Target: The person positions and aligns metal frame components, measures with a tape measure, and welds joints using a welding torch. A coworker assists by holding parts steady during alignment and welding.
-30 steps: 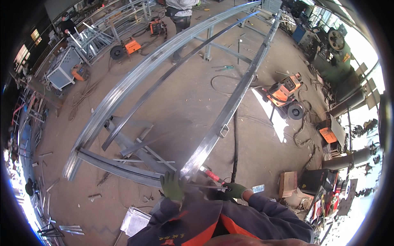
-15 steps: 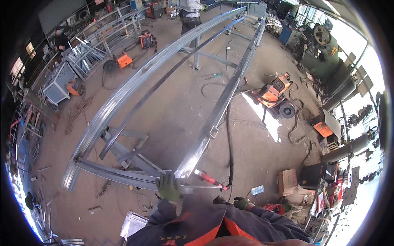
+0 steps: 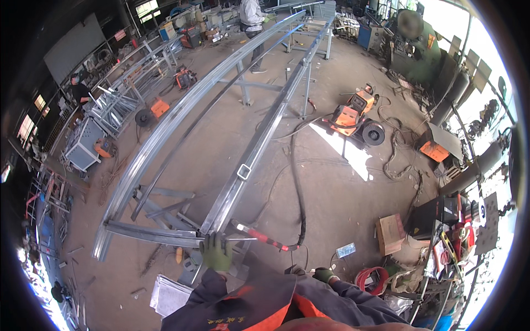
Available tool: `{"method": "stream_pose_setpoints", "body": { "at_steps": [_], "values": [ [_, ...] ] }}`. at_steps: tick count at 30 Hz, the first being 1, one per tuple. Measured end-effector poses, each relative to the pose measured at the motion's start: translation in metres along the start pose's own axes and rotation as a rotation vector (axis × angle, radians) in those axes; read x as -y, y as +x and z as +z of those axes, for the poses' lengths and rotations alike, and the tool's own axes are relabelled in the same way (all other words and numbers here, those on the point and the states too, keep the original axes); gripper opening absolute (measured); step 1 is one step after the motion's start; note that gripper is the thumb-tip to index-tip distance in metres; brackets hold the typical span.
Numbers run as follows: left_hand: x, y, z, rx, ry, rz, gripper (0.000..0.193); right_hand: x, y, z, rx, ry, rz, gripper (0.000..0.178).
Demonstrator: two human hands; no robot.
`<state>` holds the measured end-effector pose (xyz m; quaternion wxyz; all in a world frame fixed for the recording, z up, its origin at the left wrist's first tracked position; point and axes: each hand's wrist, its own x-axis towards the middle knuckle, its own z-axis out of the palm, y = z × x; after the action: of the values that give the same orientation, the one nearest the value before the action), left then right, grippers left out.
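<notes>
My left hand [image 3: 216, 254], in a green work glove, lies with its fingers stretched out at the near end of a straight steel rail [image 3: 243, 190], where it meets a short curved crosspiece [image 3: 152, 234]. A small square metal ring [image 3: 244, 171] sits on the rail. Just right of the hand is a red-and-black welding torch [image 3: 265, 238], its dark cable curving away across the floor. My right hand [image 3: 324, 275], also gloved, is close to my body at lower right with the fingers curled; whatever it holds is hidden.
A long curved steel beam [image 3: 160, 132] and a thin dark bar [image 3: 193, 124] run away to the left of the rail. Orange welding machines [image 3: 348, 118] stand beyond it. At right are a cardboard box [image 3: 390, 234] and a red coil [image 3: 371, 280]. Another person [image 3: 252, 22] stands far off.
The view has shifted, showing more of the far workshop. My left hand was left of the rail's end and is now directly at it. My right hand stays low near my body.
</notes>
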<state>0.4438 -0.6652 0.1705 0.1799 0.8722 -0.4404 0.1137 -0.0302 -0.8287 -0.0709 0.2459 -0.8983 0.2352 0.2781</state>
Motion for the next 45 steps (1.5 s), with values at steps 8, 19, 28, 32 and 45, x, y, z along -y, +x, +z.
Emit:
{"method": "stream_pose_setpoints", "body": {
  "at_steps": [8, 19, 28, 32, 45],
  "values": [
    [-0.142, -0.085, 0.030, 0.256, -0.398, 0.297, 0.051, -0.072, -0.047, 0.174, -0.273, 0.142, 0.008, 0.017],
    [-0.169, -0.101, 0.091, 1.058, -0.489, 0.090, 0.064, -0.044, -0.124, 0.262, -0.073, 0.536, 0.355, 0.039],
    [-0.160, -0.126, 0.215, 1.113, -0.478, -0.062, 0.069, -0.111, -0.109, 0.219, -0.173, 0.744, 0.508, 0.043],
    [-0.195, -0.108, 0.233, 1.317, -0.685, -0.222, 0.064, -0.194, -0.091, 0.141, -0.320, 0.900, 0.604, 0.041],
    [-0.325, -0.003, 0.345, 1.372, -0.787, -0.335, 0.056, -0.391, -0.061, -0.016, -0.211, 0.718, 0.534, 0.035]
  ]
}}
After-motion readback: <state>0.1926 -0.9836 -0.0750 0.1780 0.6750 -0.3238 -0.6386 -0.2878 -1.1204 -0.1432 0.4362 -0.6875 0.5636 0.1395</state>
